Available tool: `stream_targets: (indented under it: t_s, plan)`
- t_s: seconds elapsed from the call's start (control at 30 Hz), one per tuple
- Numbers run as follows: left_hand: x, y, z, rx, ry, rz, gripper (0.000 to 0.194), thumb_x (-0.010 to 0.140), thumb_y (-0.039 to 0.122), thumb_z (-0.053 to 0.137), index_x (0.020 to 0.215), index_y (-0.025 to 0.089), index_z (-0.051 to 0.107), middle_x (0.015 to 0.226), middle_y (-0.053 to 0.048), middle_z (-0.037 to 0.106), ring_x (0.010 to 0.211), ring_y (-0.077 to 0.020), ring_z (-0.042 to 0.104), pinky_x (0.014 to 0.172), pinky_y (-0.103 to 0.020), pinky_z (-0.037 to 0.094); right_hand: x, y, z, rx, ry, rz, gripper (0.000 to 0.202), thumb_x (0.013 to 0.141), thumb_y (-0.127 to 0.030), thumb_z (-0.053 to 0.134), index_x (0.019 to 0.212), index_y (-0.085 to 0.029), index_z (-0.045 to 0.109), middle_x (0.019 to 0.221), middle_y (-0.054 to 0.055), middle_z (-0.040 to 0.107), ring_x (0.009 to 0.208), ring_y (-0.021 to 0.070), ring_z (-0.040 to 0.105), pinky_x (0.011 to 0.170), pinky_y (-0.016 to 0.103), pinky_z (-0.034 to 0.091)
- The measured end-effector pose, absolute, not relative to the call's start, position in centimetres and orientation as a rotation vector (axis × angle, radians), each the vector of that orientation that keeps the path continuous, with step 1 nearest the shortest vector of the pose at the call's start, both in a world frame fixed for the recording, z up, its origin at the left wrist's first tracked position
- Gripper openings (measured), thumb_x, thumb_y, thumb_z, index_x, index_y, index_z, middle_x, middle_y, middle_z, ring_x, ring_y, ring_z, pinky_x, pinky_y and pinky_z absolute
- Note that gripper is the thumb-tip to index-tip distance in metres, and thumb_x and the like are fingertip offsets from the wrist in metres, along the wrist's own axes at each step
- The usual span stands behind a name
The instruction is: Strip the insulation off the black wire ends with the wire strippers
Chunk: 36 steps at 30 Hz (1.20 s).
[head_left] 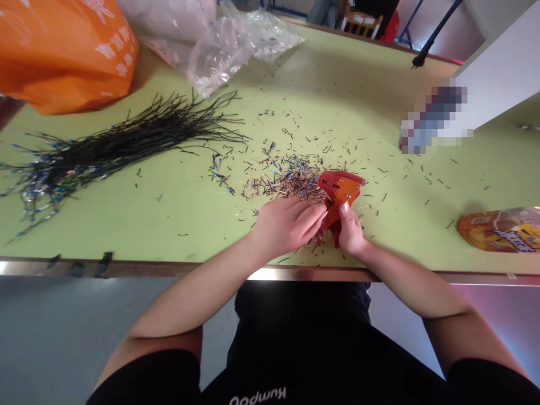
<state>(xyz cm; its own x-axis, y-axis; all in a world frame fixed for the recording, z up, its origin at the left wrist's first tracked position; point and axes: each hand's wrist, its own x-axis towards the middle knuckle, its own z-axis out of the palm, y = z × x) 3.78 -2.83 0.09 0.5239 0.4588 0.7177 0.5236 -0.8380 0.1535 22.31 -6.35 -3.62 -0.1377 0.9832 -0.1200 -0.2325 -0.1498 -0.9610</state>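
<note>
An orange-red wire stripper (348, 188) is gripped in my right hand (353, 229), with the thumb along its side and its head pointing up and away from me. Close against its left side is my left hand (289, 224), its fingers pressed together beside the tool; what they hold, if anything, is hidden. A pile of wire scraps (295, 183), black cut ends, coppery strands and blue bits, lies just beyond my hands and partly under them. To the left rests a long bundle of black wires (139, 138), many with blue tips at the left end.
An orange bag (71, 56) and clear plastic bags (236, 45) stand at the back left. A plastic drink bottle (502, 229) lies at the right. Behind it rises a white panel (498, 73), with a black cable plug (418, 60) near it. Scraps dot the green tabletop (202, 225).
</note>
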Motion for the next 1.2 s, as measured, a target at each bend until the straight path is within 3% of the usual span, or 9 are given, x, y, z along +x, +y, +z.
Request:
stream_targets:
  t_s: [0.1,0.17,0.33,0.53,0.7,0.87,1.0,1.2]
  plan:
    - [3.8,-2.8,0.1,-2.658,-0.890,-1.233,0.010,0.105,0.025,0.058,0.101,0.023,0.067,0.071,0.002,0.072,0.060,-0.0137,0.063,0.055,-0.030,0.041,22.2,-6.1,-3.1,-1.013,-1.089,1.537,0.072,0.090,-0.091,0.047,0.060,-0.026,0.053,0.050,0.001,0.045,0.050,0.0196,0.053,0.042,0.033,0.046]
    - [3.7,-2.5,0.2,-2.662,-0.939,-1.301,0.011,0.105,0.024,0.058,0.101,0.023,0.068,0.070,0.002,0.071,0.060,-0.0133,0.063,0.056,-0.029,0.041,22.4,-5.7,-2.7,-0.963,-1.066,1.568,0.071,0.089,-0.091,0.049,0.063,-0.026,0.055,0.052,-0.001,0.044,0.048,0.0173,0.049,0.044,0.032,0.047]
    - [2.7,-1.2,0.6,-2.660,-1.314,-1.465,0.021,0.108,0.026,0.053,0.102,0.021,0.072,0.080,-0.002,0.074,0.073,-0.0154,0.068,0.067,-0.029,0.049,23.3,-4.7,-1.1,-0.863,-0.921,1.864,0.072,0.083,-0.095,0.053,0.079,-0.024,0.062,0.063,-0.001,0.053,0.056,0.0182,0.057,0.059,0.038,0.059]
    - [2.3,-0.5,0.0,-2.794,-1.451,-1.485,0.031,0.109,0.024,0.041,0.120,0.021,0.070,0.092,-0.004,0.078,0.085,-0.0174,0.073,0.080,-0.032,0.056,23.9,-4.5,-0.5,-0.862,-0.872,1.992,0.071,0.086,-0.092,0.054,0.080,-0.022,0.065,0.063,0.001,0.057,0.057,0.0185,0.058,0.060,0.038,0.061]
    - [2.8,-0.7,-1.0,-2.819,-1.675,-1.482,0.020,0.106,0.030,0.051,0.119,0.021,0.064,0.095,-0.003,0.082,0.080,-0.0160,0.077,0.072,-0.027,0.056,24.1,-4.8,-1.0,-0.768,-0.852,2.074,0.069,0.087,-0.090,0.057,0.082,-0.021,0.066,0.064,0.000,0.058,0.057,0.0186,0.061,0.060,0.036,0.061]
    - [2.8,-0.7,-1.2,-2.736,-1.649,-1.535,0.021,0.106,0.033,0.052,0.110,0.021,0.069,0.100,-0.005,0.082,0.087,-0.0163,0.078,0.073,-0.026,0.058,24.0,-5.1,-1.2,-0.735,-0.921,2.100,0.072,0.088,-0.090,0.054,0.086,-0.019,0.065,0.067,0.001,0.062,0.060,0.0189,0.065,0.063,0.036,0.061]
    - [2.8,-0.6,-1.1,-2.739,-1.554,-1.416,0.021,0.106,0.030,0.051,0.108,0.021,0.070,0.098,-0.004,0.081,0.078,-0.0154,0.075,0.073,-0.027,0.057,23.8,-5.2,-1.2,-0.757,-0.958,2.087,0.072,0.088,-0.090,0.053,0.088,-0.019,0.065,0.068,0.001,0.063,0.061,0.0192,0.066,0.062,0.035,0.061]
    - [2.7,-0.5,-1.3,-2.726,-1.484,-1.289,0.023,0.105,0.029,0.049,0.108,0.022,0.071,0.097,-0.005,0.081,0.084,-0.0191,0.077,0.074,-0.030,0.056,23.6,-5.4,-1.2,-0.823,-1.003,2.025,0.070,0.088,-0.089,0.055,0.076,-0.021,0.061,0.057,-0.002,0.056,0.049,0.0158,0.057,0.053,0.032,0.055]
